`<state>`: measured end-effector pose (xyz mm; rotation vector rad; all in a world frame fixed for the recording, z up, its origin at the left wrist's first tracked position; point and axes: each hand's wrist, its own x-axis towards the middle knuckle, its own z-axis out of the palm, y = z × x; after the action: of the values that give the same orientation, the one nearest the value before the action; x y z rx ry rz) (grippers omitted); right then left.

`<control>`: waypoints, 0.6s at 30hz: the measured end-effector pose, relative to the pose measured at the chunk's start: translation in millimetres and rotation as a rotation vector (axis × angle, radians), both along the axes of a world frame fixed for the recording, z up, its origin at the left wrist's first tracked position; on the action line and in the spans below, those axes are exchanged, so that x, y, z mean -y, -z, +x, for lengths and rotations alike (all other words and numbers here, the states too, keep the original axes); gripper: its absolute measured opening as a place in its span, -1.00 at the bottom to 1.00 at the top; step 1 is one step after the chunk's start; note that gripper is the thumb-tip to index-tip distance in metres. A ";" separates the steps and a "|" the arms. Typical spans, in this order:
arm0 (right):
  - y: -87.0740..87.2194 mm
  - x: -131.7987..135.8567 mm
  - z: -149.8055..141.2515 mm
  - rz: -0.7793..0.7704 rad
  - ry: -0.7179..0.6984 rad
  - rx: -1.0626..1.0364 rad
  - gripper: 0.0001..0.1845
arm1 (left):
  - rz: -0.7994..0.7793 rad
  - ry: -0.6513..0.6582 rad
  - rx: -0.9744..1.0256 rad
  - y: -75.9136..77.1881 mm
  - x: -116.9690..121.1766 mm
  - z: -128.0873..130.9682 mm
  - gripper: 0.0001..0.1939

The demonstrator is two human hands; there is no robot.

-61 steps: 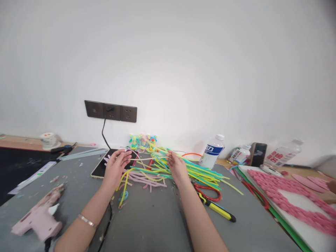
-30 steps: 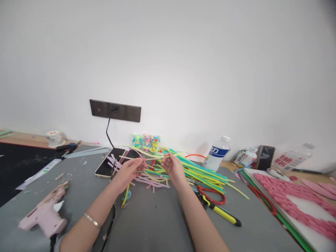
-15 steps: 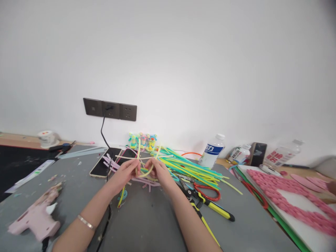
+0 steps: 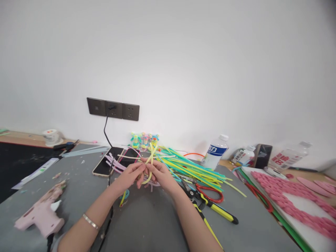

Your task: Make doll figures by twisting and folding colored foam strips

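A pale yellow pipe cleaner [image 4: 152,155] is bent into a loop, its two ends crossing and pointing up. My left hand [image 4: 132,175] pinches it from the left. From the other side, my right hand [image 4: 160,174] is closed on the same pipe cleaner, the fingers of both hands touching or nearly so. The loop's lower curve hangs in front of the fingertips. Behind my hands lie a heap of yellow and green pipe cleaners [image 4: 194,169] and some lilac pipe cleaners [image 4: 114,163], partly hidden.
Black-and-yellow pliers [image 4: 219,212] and red-handled scissors [image 4: 211,193] lie right of my arm. A pink glue gun [image 4: 40,215] rests at left. Small pipe-cleaner figures [image 4: 145,140], a bottle [image 4: 214,152] and a phone [image 4: 103,164] stand or lie at the back.
My hands have come together from apart. The pale yellow pipe cleaner, straight at first, went into a U, and its ends now cross. The pliers show more fully beside my right arm.
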<state>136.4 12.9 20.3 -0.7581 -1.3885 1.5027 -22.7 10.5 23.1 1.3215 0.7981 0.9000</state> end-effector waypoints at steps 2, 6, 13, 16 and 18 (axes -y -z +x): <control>-0.5 0.1 -2.9 0.004 0.043 -0.023 -0.51 | -0.007 0.001 0.010 -0.9 0.9 1.1 -0.56; 0.8 -0.8 -6.3 0.005 0.091 -0.038 -0.53 | -0.012 0.032 0.007 -2.2 0.9 2.4 -0.57; -0.8 1.1 4.2 0.019 0.040 0.090 -0.51 | 0.054 -0.120 0.049 0.2 -5.9 -2.0 -0.65; -1.2 5.7 -2.0 0.073 -0.003 0.183 -0.47 | 0.058 -0.162 0.066 0.9 -7.1 -3.7 -0.65; -0.3 9.2 -9.7 0.119 0.014 0.228 -0.46 | 0.053 -0.183 0.073 1.1 -7.7 -4.5 -0.69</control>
<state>126.7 3.7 20.6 -0.8834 -1.6227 1.3412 -27.1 18.2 22.0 1.2684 0.8528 1.1153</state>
